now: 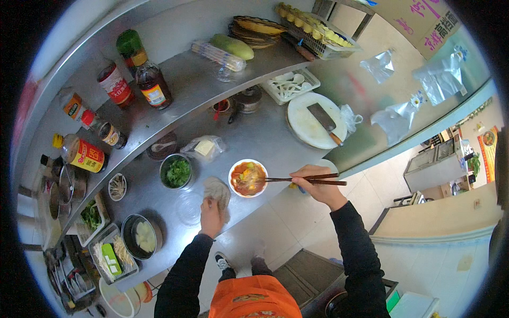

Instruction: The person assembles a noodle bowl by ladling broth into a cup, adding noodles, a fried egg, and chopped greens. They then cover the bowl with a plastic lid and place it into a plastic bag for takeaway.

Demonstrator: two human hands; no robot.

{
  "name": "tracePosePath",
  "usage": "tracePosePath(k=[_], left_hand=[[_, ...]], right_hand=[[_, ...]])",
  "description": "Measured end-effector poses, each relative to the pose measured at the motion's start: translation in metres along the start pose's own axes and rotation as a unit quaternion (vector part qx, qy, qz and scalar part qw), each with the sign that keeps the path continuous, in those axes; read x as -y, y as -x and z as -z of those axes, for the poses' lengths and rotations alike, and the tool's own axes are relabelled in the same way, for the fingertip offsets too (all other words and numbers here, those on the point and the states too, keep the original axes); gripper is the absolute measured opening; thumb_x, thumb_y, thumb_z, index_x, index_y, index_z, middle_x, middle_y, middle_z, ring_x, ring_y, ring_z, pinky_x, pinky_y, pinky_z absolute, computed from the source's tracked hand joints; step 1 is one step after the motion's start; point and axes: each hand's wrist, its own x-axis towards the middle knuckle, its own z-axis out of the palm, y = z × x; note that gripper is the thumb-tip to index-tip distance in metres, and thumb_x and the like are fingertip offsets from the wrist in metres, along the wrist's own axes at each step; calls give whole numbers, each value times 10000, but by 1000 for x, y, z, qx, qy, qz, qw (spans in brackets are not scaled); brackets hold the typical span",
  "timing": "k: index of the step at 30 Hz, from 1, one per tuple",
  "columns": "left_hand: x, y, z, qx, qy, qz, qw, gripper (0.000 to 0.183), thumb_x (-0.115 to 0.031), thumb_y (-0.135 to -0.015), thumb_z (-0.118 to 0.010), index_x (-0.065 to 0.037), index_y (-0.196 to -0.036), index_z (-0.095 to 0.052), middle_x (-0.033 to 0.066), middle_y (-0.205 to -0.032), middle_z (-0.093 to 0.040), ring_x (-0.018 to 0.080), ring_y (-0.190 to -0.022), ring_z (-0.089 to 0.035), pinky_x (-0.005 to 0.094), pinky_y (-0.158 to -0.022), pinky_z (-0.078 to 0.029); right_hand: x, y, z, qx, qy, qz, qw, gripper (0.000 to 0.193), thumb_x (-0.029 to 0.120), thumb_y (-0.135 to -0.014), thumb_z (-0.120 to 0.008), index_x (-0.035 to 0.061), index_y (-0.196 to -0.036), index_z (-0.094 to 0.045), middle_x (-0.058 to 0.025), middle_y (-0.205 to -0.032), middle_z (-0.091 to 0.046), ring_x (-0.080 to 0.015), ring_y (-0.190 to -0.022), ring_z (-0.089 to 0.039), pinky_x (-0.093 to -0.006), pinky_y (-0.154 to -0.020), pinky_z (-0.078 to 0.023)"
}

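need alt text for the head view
A person's right hand holds chopsticks at a bowl of reddish food on a metal counter; the left hand touches a grey cloth beside it. A cleaver lies on a round white board.

We count two chopsticks (318,181), one white bowl (230,179), one grey cloth (217,189), two deep metal bowls (163,179) (129,236) on the counter (270,138), one round cutting board (301,121), one cleaver (321,116), three hanging plastic bags (379,65) (441,78) (395,122), one green gourd (233,46), at least six bottles (150,87) (115,87) (127,45) (74,106) (108,132) (82,152) on the shelf (183,87)

At upper right I see purple and black characters (444,26) on a cardboard box (416,27); at upper left, printed labels (89,157) on bottles (151,77).
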Motion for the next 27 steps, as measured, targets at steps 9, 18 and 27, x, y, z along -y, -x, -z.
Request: tracePosePath(k=[9,18,27], left_hand=[[-3,-36,-45,18,-142,71,987,433,-178,-861,-701,-69,-1270,-616,169,-1166,-576,389,-1106,-564,514,-922,-485],[-15,-40,-26,-44,-119,29,992,269,-169,-852,-665,-36,-1083,-699,164,-1077,-622,382,-1072,-591,489,-906,-498],[-88,-31,-16,53,-20,27,998,342,-337,-864,-685,0,-895,-726,247,-832,-673,420,-765,-685,512,-716,-565]], right_hand=[[-14,15,-17,-52,-26,-55,997,167,144,-948,-726,-13,-895,-745,-141,-856,-723,-266,-781,-673,-365,-730,-536],[-37,27,-3,-86,-39,-35,995,178,143,-957,-711,-16,-882,-741,-139,-856,-723,-260,-767,-677,-352,-708,-541],[-44,27,3,-79,-49,-34,995,174,124,-950,-689,-23,-881,-751,-146,-896,-754,-266,-829,-702,-361,-769,-545]])
